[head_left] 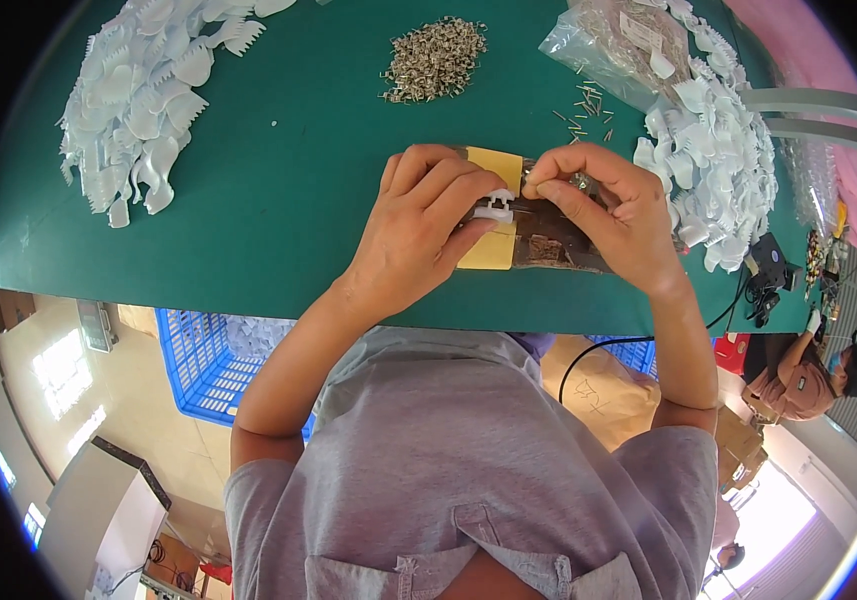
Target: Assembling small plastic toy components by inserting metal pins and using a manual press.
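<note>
My left hand (pixel 428 220) is closed round a white plastic hair claw clip (pixel 494 208), whose notched edge shows between thumb and fingers. Just to its right, the thumb and forefinger of my right hand (pixel 608 205) are pinched together beside the clip. Whatever they hold is too small to make out. Both hands are over a dark brown block or pad (pixel 558 250) with a yellow band (pixel 488 254) across it, at the near edge of the table. Some small metal bits lie partly hidden behind my right fingers.
On the green table (pixel 278 200), white toothed clip halves are heaped at left (pixel 138 110) and right (pixel 713 150). Beyond my hands lie a pile of small metal springs (pixel 435 60), loose metal pins (pixel 588 105) and a clear plastic bag (pixel 628 45). A blue crate (pixel 203 370) stands below left; another person (pixel 798 375) is at right.
</note>
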Motion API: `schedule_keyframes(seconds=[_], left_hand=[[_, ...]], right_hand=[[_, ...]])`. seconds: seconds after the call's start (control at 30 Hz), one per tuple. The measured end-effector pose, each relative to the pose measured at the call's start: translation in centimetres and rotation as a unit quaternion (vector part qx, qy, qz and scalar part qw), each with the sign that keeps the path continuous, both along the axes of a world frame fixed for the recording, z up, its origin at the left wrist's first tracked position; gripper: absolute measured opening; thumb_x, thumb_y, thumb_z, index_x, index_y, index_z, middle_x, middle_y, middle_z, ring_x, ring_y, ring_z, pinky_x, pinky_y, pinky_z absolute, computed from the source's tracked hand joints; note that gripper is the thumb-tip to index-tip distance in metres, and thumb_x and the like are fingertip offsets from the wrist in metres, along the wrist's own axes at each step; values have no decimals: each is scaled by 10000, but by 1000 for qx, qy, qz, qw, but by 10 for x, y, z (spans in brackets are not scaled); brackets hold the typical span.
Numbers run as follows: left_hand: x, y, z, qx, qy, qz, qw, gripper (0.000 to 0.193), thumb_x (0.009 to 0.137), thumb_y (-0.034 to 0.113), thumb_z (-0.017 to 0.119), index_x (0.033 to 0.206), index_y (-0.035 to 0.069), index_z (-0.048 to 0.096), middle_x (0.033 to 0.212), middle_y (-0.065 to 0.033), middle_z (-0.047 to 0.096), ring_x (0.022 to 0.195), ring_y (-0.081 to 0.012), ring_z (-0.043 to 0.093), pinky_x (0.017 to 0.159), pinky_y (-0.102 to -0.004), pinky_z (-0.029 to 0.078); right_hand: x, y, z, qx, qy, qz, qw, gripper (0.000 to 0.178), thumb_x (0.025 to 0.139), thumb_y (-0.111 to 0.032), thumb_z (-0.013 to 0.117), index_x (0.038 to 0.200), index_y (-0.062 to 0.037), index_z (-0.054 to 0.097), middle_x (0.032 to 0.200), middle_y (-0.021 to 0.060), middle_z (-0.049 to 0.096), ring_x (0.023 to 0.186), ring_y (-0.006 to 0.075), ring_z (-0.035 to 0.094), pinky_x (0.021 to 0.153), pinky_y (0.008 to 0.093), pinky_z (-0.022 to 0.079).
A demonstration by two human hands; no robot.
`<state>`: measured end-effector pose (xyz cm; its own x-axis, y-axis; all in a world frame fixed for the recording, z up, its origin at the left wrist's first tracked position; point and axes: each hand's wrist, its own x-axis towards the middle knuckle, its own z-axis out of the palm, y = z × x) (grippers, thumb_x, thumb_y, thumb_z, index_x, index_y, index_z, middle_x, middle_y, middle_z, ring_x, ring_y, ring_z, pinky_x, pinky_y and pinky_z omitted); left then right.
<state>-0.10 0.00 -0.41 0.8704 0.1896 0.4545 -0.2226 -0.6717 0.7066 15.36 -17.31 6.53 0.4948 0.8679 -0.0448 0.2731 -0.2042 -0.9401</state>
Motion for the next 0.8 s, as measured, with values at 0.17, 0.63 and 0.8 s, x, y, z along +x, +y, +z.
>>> schedule_keyframes(seconds=[0.17, 0.63, 0.8], left_hand=[[0, 0, 0, 4, 3, 0, 1000, 407, 792, 97, 811, 1176, 107, 675, 1129, -46, 658, 1150, -289, 574, 987, -441, 440], [0, 1, -1, 8, 3, -3, 1000, 432, 774, 79, 815, 1181, 96, 672, 1135, -51, 656, 1142, -290, 574, 988, -444, 437], [0, 0, 0, 12, 0, 0, 1000, 425, 776, 82, 817, 1176, 97, 674, 1135, -49, 656, 1139, -288, 575, 983, -440, 438]], right_hand=[[-8, 1, -1, -8, -18, -13, 1000, 237, 954, 4, 705, 1188, -24, 674, 947, 38, 739, 896, 110, 692, 846, 269, 553], [-17, 18, 27, -105, -366, 80, 921, 284, 833, -48, 766, 1108, -97, 716, 879, 29, 751, 835, 252, 642, 783, 366, 503], [-22, 21, 32, -136, -377, 80, 913, 283, 844, -59, 756, 1120, -93, 709, 885, 48, 744, 861, 262, 642, 803, 374, 498]])
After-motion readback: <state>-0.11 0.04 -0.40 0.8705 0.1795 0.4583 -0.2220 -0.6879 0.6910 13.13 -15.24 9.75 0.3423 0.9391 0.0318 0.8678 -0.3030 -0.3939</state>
